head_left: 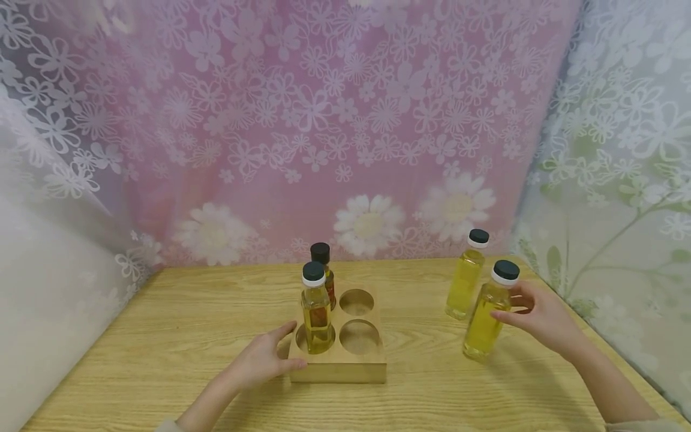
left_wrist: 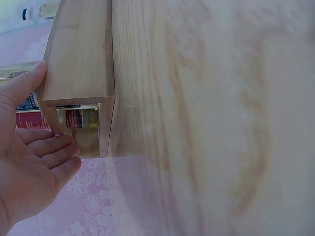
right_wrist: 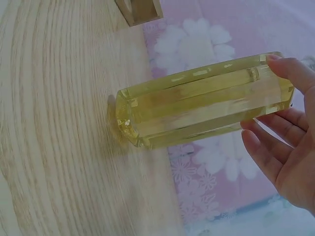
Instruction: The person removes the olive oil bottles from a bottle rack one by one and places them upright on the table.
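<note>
The right hand (head_left: 546, 319) grips a clear bottle of yellow oil (head_left: 483, 327) near its top, thumb on one side and fingers on the other. The bottle is slightly tilted, its dark cap (head_left: 506, 269) above the hand; in the right wrist view its base is close to the tabletop. At the front left corner of a wooden bottle holder (head_left: 339, 372), the left hand (head_left: 257, 362) holds on, thumb toward the front and fingers along the open side. An oil bottle (head_left: 316, 318) stands in the holder's front left hole. Behind it, a dark-capped bottle (head_left: 320, 252) is partly hidden.
Another bottle of yellow oil (head_left: 463, 285) stands behind the gripped one. Two round holes on the holder's right, the back one (head_left: 357, 302) and the front one (head_left: 359, 337), have no bottle. Flowered curtains (head_left: 367, 120) hang around the wooden table (head_left: 216, 324).
</note>
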Demonstrator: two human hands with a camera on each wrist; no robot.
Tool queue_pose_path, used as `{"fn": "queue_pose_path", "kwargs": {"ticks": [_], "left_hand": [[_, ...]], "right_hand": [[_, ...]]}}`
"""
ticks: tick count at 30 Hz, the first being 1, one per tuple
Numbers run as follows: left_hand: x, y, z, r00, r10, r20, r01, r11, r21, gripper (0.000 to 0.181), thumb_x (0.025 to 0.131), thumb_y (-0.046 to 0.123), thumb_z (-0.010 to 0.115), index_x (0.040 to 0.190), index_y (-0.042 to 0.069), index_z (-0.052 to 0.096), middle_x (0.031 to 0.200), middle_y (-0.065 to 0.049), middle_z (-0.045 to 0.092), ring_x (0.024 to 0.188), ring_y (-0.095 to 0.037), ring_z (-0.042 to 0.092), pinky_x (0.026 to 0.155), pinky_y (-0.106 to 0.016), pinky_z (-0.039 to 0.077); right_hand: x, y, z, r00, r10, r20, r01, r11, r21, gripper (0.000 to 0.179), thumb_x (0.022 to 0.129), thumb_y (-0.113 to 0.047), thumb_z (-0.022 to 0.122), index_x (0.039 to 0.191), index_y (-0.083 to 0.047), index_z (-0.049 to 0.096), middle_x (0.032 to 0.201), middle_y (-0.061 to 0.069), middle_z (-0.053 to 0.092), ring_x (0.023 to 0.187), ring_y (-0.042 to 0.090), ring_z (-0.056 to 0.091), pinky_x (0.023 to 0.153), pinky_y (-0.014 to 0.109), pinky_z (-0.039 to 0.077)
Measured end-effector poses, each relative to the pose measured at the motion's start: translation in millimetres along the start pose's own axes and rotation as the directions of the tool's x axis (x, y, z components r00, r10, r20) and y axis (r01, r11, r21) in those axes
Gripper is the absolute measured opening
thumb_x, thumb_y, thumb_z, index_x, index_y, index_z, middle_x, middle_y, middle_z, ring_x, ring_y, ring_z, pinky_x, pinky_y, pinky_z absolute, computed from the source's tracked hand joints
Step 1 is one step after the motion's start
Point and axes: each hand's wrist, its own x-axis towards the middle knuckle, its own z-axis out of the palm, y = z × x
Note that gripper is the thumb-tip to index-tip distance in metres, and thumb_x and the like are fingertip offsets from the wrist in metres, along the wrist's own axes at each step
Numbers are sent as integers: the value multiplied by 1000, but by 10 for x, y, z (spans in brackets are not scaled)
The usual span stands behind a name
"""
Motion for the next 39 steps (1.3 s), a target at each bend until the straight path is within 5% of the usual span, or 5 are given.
{"fn": "queue_pose_path", "kwargs": {"ticks": [21,23,28,34,39], "left_hand": [[-8,-14,2,1000,-1,13,1,1000,-11,88,76,42,74,140,-4,35,126,-23,53,112,-37,52,95,-56,35],[1,-16,3,1000,-1,2,1,1000,-4,88,76,42,75,140,-3,36,136,-23,44,123,-39,42,95,-56,35],[13,-18,-2,1000,-6,2,6,1000,-9,87,76,41,75,140,-3,36,137,-23,43,122,-39,42,95,-56,35],[13,-14,4,1000,-6,10,6,1000,-7,87,76,42,75,140,-3,36,136,-23,44,121,-38,44,94,-56,36],[8,-10,-1,1000,-16,6,16,1000,-7,88,76,41,75,140,-3,35,134,-23,46,118,-37,48,94,-56,36]], "right_hand": [[-9,140,-87,995,5,99,-5,1000,-7,69,88,-28,65,133,14,35,129,36,40,111,49,46,75,50,49],[-24,135,-114,995,-14,98,15,1000,-11,69,88,-26,65,135,14,34,128,35,42,110,34,53,74,43,51],[-127,104,-194,997,-72,7,73,997,-12,56,89,-21,64,133,6,43,120,13,56,92,-14,48,68,21,50],[-337,-50,-285,985,-98,-141,94,995,-34,43,87,-18,66,125,-1,54,101,-27,56,79,-7,59,62,15,47],[-389,-300,-274,980,-131,-151,132,991,0,36,88,-15,65,121,-2,57,101,-25,58,80,-5,60,62,15,48]]}}
